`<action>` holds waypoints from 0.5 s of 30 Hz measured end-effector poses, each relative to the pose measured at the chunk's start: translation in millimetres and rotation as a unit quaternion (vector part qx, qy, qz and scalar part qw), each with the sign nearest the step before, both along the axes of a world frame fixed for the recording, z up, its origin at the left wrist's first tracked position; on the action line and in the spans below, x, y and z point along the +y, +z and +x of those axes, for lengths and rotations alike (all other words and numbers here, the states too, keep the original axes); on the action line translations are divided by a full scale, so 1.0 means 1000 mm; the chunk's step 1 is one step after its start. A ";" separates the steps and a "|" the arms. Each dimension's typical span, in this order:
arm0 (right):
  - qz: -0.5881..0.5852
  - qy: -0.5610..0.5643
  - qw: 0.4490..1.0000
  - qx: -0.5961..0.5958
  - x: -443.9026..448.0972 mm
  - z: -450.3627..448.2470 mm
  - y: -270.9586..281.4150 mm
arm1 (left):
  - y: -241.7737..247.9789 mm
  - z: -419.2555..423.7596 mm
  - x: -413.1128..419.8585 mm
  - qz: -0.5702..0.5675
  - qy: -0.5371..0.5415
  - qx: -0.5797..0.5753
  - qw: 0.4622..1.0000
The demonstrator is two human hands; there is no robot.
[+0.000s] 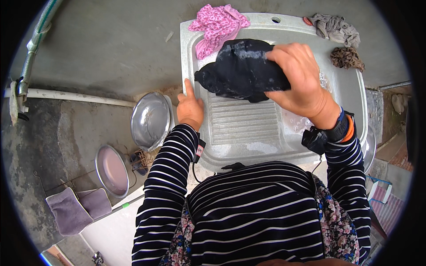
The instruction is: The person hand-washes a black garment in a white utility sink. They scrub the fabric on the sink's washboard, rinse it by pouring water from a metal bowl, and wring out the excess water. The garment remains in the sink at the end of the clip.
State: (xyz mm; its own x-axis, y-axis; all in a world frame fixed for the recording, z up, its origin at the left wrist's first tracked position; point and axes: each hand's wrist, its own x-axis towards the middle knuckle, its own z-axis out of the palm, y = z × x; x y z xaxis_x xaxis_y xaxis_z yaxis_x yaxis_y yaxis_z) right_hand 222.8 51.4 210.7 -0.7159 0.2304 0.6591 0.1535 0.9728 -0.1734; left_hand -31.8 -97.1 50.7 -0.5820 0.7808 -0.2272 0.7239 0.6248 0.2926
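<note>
My right hand [299,79] grips the right end of a wet black cloth garment [246,71] with whitish suds on it. The garment is bunched up over the upper part of the ribbed washboard [244,123] moulded into a grey laundry sink [357,109]. At the sink's left rim, my left hand [190,109] grips the edge, its index finger stretched along it. Soapy water with bubbles [298,124] lies in the basin to the right, partly hidden by my right hand and wrist.
A pink patterned cloth [218,25] hangs over the back left rim. A grey cloth [337,30] and a brown cloth [347,59] lie at the back right. Left of the sink stand a metal basin [150,121] and another basin with pinkish liquid [114,171].
</note>
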 end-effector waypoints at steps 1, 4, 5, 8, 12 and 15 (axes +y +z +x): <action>-0.005 -0.011 1.000 -0.018 -0.004 0.006 -0.005 | 0.000 0.000 0.000 -0.001 -0.006 0.001 1.000; -0.065 0.071 0.983 -0.159 -0.024 0.025 -0.040 | 0.001 0.000 0.001 -0.014 0.006 0.004 1.000; -0.122 0.104 0.960 -0.229 -0.029 0.033 -0.054 | 0.001 0.000 0.000 -0.010 0.008 0.006 1.000; -0.376 0.095 0.874 -0.293 -0.034 0.061 -0.088 | 0.001 0.001 0.000 -0.001 0.008 0.004 1.000; -0.468 -0.075 0.864 -0.170 -0.031 0.080 -0.105 | 0.001 0.002 0.000 -0.006 0.004 0.015 1.000; -0.368 -0.049 0.922 -0.107 -0.035 0.079 -0.106 | 0.001 0.002 0.001 -0.005 0.009 0.012 1.000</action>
State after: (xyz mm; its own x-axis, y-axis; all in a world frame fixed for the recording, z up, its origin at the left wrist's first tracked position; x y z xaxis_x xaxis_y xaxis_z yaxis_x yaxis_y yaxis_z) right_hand 301.4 16.4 104.9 -0.7637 0.6290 0.1449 0.3410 0.5837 -0.7369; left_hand -29.6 -96.2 51.3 -0.6010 0.7681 -0.2210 0.7193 0.6404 0.2693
